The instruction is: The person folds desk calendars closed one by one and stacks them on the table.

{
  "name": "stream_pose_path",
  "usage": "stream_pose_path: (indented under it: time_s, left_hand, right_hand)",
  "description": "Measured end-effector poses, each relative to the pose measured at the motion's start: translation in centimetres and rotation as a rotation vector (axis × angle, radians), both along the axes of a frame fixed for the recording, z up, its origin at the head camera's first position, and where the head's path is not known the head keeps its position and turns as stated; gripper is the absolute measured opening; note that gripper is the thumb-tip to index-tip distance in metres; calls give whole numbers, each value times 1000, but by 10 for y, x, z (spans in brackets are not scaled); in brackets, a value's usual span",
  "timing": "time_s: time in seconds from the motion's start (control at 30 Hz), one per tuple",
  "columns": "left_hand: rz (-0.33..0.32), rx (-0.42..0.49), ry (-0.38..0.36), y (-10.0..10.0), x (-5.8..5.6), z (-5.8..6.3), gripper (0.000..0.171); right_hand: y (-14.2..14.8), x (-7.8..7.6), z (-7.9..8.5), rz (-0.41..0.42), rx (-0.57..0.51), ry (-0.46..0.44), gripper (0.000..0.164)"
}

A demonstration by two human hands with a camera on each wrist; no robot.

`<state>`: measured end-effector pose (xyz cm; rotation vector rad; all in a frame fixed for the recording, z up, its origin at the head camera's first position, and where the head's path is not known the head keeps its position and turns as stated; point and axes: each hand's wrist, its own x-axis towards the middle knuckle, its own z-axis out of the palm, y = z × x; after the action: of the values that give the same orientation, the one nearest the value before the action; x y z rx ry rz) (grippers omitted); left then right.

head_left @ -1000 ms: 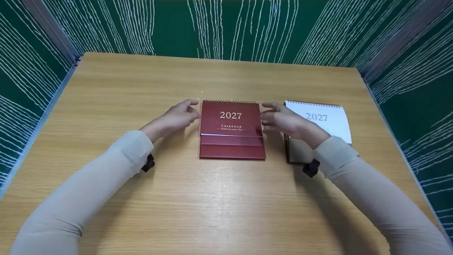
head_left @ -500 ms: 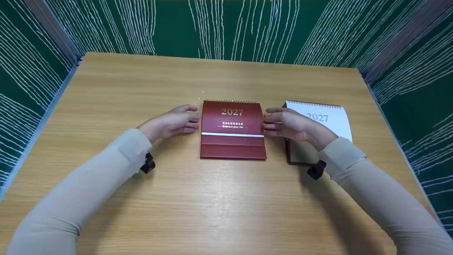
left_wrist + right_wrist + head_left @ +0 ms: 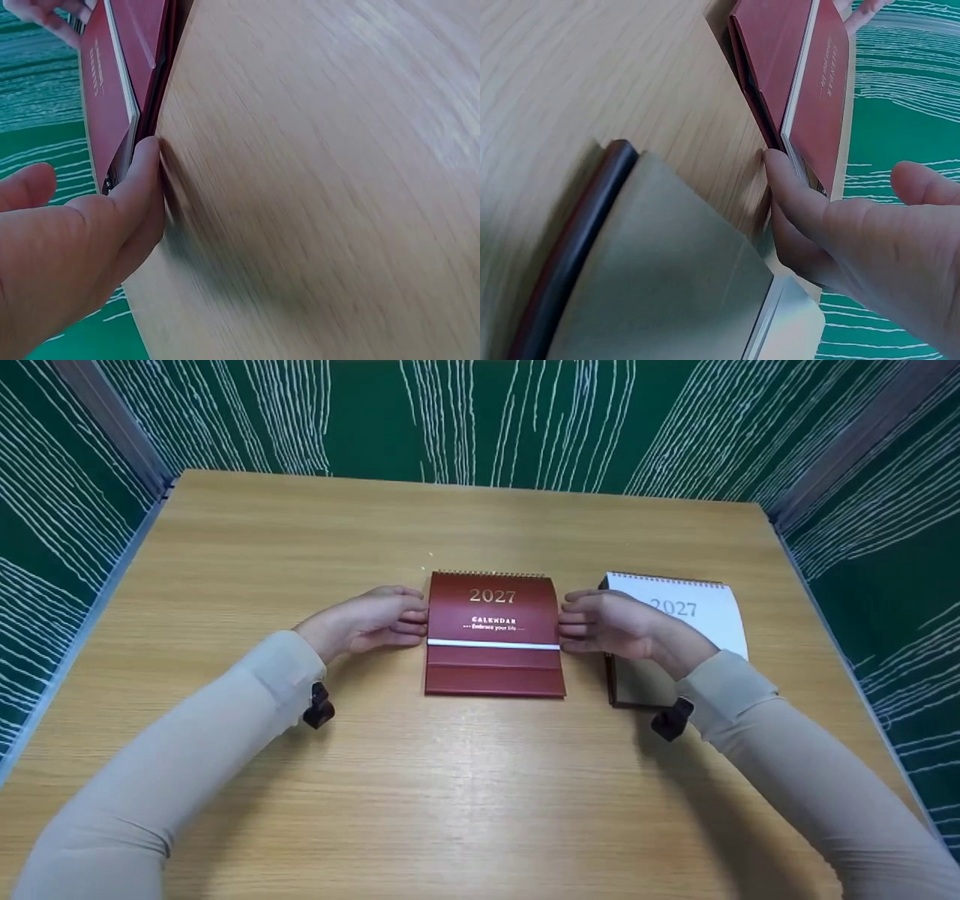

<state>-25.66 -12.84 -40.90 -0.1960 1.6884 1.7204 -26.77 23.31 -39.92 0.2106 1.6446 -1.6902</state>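
Note:
A red desk calendar (image 3: 493,656) with "2027" on its cover and a spiral binding along its far edge stands in the middle of the table. My left hand (image 3: 371,621) is at its left side, with fairly straight fingertips right at the edge. On the opposite side, my right hand (image 3: 619,622) has its fingers extended against the right edge. Both wrist views show fingers along the sides of the red calendar (image 3: 105,97), near its page edges, with the thumbs raised away from it. A white 2027 calendar (image 3: 716,619) lies partly hidden behind the right hand and wrist.
The wooden table (image 3: 465,787) extends all around the calendars. Green walls with white wavy lines (image 3: 367,427) rise behind it and at both sides. The white calendar's dark base (image 3: 574,255) sits close beside my right hand.
My hands have shifted so their fingers line the red calendar's sides, the left hand coming closer. Its cover text sits slightly higher, and a bright page edge now shows below the cover.

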Motion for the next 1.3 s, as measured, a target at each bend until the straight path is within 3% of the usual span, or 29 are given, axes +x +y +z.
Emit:
stream_pose_path:
  time_s: [0.1,0.37,0.6,0.83,1.1,1.3]
  left_hand:
    - [11,8,-12,2,0,0,61]
    - [37,-39,-32,10,-1,1,58]
    - [80,-100,-33,19,0,2,53]
    - [107,-138,-12,24,4,2,32]
    - [98,-191,118,23,9,0,52]
    - [148,-176,225,30,13,2,63]
  right_hand:
    - [-2,0,-1,-14,-5,1,61]
    - [-12,0,-2,-55,-9,-11,19]
    - [-21,0,-3,-83,62,-9,10]
    - [-27,-1,-4,-103,86,-13,7]
    - [-40,-1,1,-140,96,-7,10]
    - [-47,2,6,-150,81,54,10]
